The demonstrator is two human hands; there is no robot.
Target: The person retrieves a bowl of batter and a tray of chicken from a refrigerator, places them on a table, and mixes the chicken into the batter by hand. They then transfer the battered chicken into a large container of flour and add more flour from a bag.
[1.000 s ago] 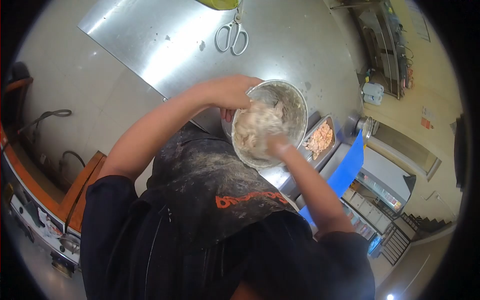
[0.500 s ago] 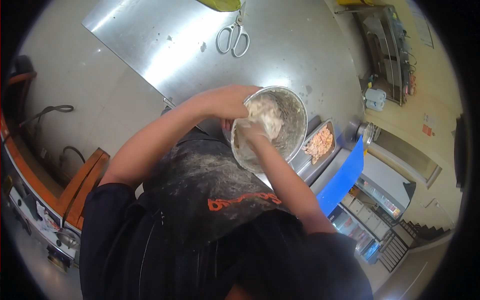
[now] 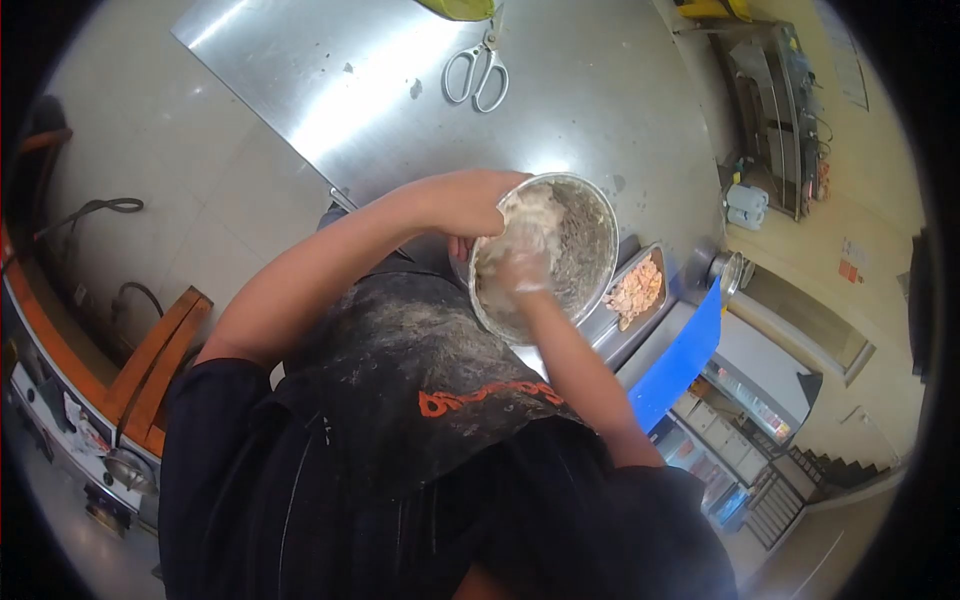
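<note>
A deep round metal bowl (image 3: 590, 215) is tilted towards me at the table's near edge, its inner wall smeared with pale residue. My left hand (image 3: 475, 210) is closed on the bowl's left rim, thumb side up, with some fingers below the rim outside. Inside the bowl is a pale, sticky mixture (image 3: 535, 212) like batter or wet dough. My right hand (image 3: 522, 268) is down in the bowl against this mixture; it looks whitish and is blurred by motion, so its fingers do not show clearly.
Silver-handled scissors (image 3: 476, 80) lie on the steel table (image 3: 420, 140), beside a yellow-green item (image 3: 455, 8). Right of the bowl stands a metal tray (image 3: 655, 262) of pinkish raw pieces, perhaps chicken. Beyond it are a blue panel (image 3: 680, 360) and plastic jugs (image 3: 746, 205).
My right hand has shifted slightly up and right inside the bowl, moving the mixture. My left hand keeps its hold on the rim. The whole view has shifted a little.
</note>
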